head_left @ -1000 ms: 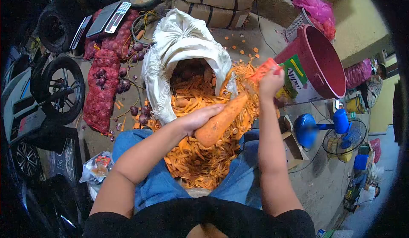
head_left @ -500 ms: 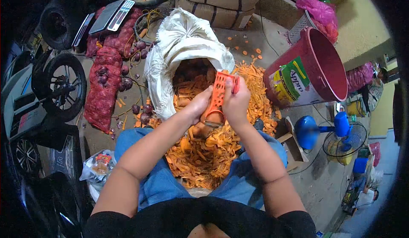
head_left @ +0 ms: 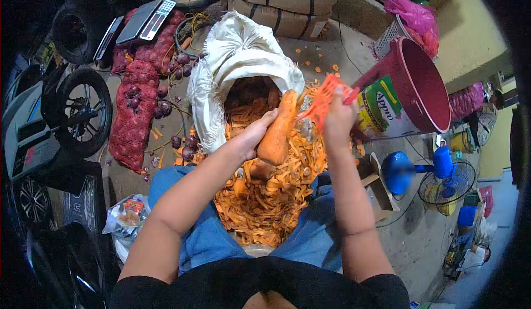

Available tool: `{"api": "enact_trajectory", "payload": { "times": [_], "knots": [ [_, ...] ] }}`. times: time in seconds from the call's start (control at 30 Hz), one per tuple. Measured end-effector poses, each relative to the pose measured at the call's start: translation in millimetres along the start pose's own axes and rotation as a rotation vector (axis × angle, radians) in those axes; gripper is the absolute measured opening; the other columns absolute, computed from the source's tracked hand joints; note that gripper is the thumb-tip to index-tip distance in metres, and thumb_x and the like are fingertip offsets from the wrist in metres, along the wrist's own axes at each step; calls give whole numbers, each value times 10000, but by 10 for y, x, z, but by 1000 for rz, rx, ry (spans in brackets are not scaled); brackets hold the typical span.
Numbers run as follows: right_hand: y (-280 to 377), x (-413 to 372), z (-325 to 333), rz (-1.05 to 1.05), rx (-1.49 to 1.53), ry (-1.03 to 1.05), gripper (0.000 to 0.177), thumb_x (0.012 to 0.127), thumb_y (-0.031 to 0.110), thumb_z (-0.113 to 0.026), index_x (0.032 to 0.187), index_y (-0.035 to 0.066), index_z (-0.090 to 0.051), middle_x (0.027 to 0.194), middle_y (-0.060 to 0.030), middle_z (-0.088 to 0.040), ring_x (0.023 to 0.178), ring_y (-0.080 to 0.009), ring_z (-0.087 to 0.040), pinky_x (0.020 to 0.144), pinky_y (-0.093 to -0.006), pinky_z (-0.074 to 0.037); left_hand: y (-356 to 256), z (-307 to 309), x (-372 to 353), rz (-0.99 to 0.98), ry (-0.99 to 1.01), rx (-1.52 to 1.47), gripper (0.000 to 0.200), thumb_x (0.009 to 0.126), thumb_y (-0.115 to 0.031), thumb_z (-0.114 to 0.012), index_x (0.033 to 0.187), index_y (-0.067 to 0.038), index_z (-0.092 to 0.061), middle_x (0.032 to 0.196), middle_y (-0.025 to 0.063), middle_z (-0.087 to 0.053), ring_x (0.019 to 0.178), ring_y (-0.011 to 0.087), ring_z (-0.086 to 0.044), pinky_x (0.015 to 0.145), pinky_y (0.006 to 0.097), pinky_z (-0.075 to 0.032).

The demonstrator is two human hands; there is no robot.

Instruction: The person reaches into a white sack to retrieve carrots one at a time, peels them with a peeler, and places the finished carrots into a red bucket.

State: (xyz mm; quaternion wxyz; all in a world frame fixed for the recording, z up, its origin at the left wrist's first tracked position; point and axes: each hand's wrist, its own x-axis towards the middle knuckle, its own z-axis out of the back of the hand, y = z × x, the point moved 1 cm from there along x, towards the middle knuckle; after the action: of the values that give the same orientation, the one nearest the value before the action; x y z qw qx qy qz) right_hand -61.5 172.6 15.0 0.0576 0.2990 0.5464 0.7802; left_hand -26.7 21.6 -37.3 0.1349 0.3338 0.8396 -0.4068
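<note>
My left hand (head_left: 256,136) is closed around the lower left side of a big orange carrot (head_left: 277,135), which tilts upward away from me. To the right, my right hand (head_left: 338,122) grips a red-orange peeler (head_left: 326,98) with a flat body full of holes, a little blurred and apart from the carrot. Beneath both hands lies a heap of orange peelings (head_left: 265,209) between my knees. An open white sack (head_left: 243,60) lies just beyond, with peelings and brownish roots in its dark mouth.
A maroon bucket (head_left: 381,77) leans at the right, near a cardboard box (head_left: 381,193) and a fan (head_left: 448,184). Red net bags of onions (head_left: 135,121) lie at the left beside a motorcycle wheel (head_left: 83,113). A scale (head_left: 146,21) rests on more onions.
My right hand has drawn the peeler off the carrot, moving it to the right and turning it. The carrot stays in my left hand and is now fully visible.
</note>
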Motion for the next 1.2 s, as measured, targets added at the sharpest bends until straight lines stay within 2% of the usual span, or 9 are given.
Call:
{"api": "enact_trajectory", "payload": {
  "times": [0.13, 0.3, 0.43, 0.47, 0.57, 0.73, 0.83, 1.0, 1.2],
  "knots": [
    [113, -382, -158, -116, 190, 231, 198, 802, 184, -437, 754, -5, -469, 623, -69, -476, 547, -162, -439, 534, -277, -372, -35, -31, -25, 79, 79, -55, 390, 836, -378, -282, 1050, -80, -413, 919, 75, -524, 777, 163, -535, 667, 292, -456],
    [28, -438, -203, 73, -10, 235, 192, 794, 182, -438, 747, -1, -474, 591, -94, -487, 531, -168, -460, 499, -297, -375, 20, -123, -25, -161, 13, -10, 360, 861, -310, -219, 1084, -83, -386, 950, 79, -513, 813, 145, -524, 678, 285, -454],
    [-394, 152, -51, 90, -221, -119, 201, 784, 168, -437, 733, -24, -468, 601, -108, -513, 527, -207, -478, 505, -337, -371, 101, -123, -167, 99, 191, 246, 361, 861, -279, -234, 1155, -90, -325, 993, 76, -487, 849, 154, -512, 716, 264, -438],
    [-570, 331, 42, 157, -329, -273, 208, 781, 167, -443, 730, -33, -467, 597, -107, -509, 523, -203, -471, 503, -337, -367, 154, -160, -179, -55, 204, 335, 374, 857, -285, -251, 1179, -98, -298, 1004, 87, -480, 841, 168, -518, 704, 275, -445],
    [-700, 443, 176, -271, -106, -337, 224, 777, 173, -461, 724, -45, -468, 596, -106, -502, 529, -194, -461, 511, -338, -366, 66, -211, -264, 25, 236, 293, 389, 853, -296, -267, 1176, -82, -298, 1016, 98, -473, 826, 170, -527, 687, 285, -454],
    [-173, -6, -99, -302, 432, 37, 239, 796, 208, -459, 760, -28, -475, 612, -25, -493, 522, -90, -438, 469, -254, -352, 14, 15, -71, 68, 56, 4, 382, 840, -348, -285, 1038, -47, -412, 872, 88, -533, 722, 183, -550, 663, 305, -464],
    [-5, -425, -249, -283, 195, 237, 208, 796, 192, -453, 750, -10, -469, 594, -42, -485, 525, -120, -446, 487, -274, -365, -56, -86, -89, 93, -13, -182, 383, 847, -344, -259, 1023, -46, -423, 863, 79, -533, 713, 176, -547, 668, 302, -460],
    [-255, -239, -209, 46, 7, 36, 190, 798, 169, -429, 734, -6, -461, 603, -110, -487, 530, -186, -457, 517, -311, -363, -37, -108, -90, -85, 169, 222, 339, 860, -265, -249, 1085, -63, -402, 958, 66, -502, 789, 114, -517, 688, 244, -434],
    [-411, 332, 166, -155, -79, -219, 242, 812, 195, -418, 652, 14, -431, 552, -1, -427, 492, -96, -393, 448, -265, -318, -13, -153, -200, 128, 113, 252, 368, 848, -300, -299, 1102, -48, -387, 935, 82, -520, 750, 128, -537, 657, 276, -455]
  ]
}}
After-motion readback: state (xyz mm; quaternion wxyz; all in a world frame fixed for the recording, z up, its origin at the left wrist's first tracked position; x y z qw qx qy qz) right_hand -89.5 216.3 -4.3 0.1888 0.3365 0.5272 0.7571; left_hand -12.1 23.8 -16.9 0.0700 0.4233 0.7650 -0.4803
